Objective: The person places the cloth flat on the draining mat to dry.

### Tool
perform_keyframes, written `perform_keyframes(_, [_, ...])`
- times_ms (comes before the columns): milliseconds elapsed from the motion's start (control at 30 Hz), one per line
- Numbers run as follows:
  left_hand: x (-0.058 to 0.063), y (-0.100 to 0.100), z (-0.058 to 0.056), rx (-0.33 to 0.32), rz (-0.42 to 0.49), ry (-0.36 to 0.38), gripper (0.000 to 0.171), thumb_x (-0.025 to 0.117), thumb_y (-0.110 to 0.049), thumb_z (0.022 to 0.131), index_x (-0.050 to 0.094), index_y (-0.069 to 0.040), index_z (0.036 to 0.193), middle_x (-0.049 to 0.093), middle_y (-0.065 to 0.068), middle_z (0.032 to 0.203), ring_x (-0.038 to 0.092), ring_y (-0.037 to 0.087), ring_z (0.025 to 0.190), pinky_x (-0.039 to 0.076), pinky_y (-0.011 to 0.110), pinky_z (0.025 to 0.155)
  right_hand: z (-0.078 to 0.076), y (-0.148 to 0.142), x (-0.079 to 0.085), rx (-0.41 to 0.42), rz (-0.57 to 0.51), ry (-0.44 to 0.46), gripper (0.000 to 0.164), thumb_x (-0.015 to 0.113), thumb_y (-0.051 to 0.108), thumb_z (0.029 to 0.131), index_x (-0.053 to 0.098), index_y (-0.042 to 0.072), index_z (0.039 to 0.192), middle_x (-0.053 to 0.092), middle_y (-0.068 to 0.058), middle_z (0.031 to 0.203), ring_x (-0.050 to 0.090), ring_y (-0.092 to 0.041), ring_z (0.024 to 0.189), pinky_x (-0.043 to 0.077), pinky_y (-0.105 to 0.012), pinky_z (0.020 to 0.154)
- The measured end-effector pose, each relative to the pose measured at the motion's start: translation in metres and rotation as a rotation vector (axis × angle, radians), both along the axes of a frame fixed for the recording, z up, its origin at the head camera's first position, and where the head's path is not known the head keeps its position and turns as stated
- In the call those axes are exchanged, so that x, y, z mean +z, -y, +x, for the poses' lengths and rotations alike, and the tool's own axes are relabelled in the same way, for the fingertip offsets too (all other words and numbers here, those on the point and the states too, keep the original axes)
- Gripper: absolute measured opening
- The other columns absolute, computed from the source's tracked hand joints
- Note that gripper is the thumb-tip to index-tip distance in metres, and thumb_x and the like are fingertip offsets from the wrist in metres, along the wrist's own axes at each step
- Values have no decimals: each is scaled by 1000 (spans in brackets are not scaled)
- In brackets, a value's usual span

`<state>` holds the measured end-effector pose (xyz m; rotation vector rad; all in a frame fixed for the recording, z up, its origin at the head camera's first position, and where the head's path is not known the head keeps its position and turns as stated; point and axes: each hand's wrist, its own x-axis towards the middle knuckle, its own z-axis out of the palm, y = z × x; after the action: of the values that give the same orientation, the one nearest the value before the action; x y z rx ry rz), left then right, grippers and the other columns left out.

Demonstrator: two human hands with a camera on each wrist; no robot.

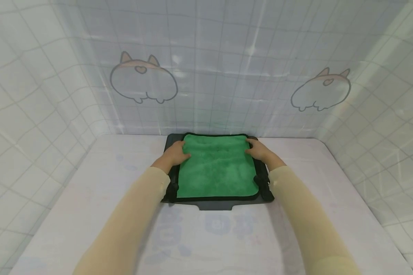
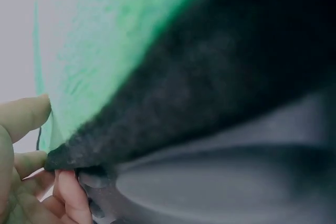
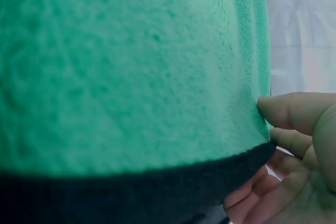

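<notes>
A green plush cloth (image 1: 215, 168) with a black border lies over a dark grey board (image 1: 215, 205). My left hand (image 1: 174, 152) pinches the cloth's left edge near the far corner. In the left wrist view, the thumb (image 2: 29, 115) lies on the green side while the other fingers are at the black border. On the opposite side, my right hand (image 1: 259, 150) pinches the right edge near its far corner. The right wrist view has the thumb (image 3: 294, 109) on the green face, with curled fingers under the border. Most of the board is hidden beneath the cloth.
Black clip-like parts sit at the board's near left (image 1: 172, 192) and near right (image 1: 262, 180) corners. A pale printed sheet (image 1: 220, 244) covers the surface below. Light grid-patterned curtains (image 1: 223, 68) with animal drawings rise behind and on both sides.
</notes>
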<state>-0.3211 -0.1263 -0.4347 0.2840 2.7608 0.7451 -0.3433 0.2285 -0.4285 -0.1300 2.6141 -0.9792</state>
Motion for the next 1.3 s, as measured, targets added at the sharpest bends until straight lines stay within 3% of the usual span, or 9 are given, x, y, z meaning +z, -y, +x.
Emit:
perform_keyframes(500, [0,-1,2,-4,-14,42,82,58,-34,101,14,6,158,9,27,163,17,43,149,23,52,119,-2,-4,-7,31,54,6,71,59,13,101,19,4,160,16,-21,164,18,-41,149,28,-55,116])
perform_keyframes(700, [2,1,9,-40,46,61,77,62,-34,100,24,2,157,9,28,163,18,45,148,24,56,117,8,-10,-3,80,39,-24,70,62,16,101,25,5,159,19,-22,163,20,-43,148,30,-57,114])
perform_keyframes(933, [3,14,28,-133,91,8,67,69,-24,97,39,3,150,26,29,157,23,45,146,28,56,116,25,-20,0,130,-46,27,68,67,16,98,34,7,156,19,-24,162,43,-43,136,51,-50,96])
perform_keyframes(1100, [4,22,47,-172,133,14,60,69,-19,96,45,2,147,32,28,155,27,44,145,31,56,114,40,-23,3,173,-52,16,66,68,15,97,37,7,155,24,-24,161,56,-41,123,54,-47,91])
perform_keyframes(1233, [6,23,60,-186,146,14,57,70,-19,96,48,2,145,34,29,153,32,44,142,36,55,111,52,-26,5,200,-46,-14,65,68,16,97,38,5,154,28,-23,159,46,-44,132,45,-55,102])
perform_keyframes(1300, [6,23,63,-191,151,14,57,71,-19,96,49,2,144,34,29,153,42,43,133,42,53,105,57,-28,5,208,-45,-26,65,68,17,97,39,5,153,30,-24,159,40,-46,137,41,-58,105])
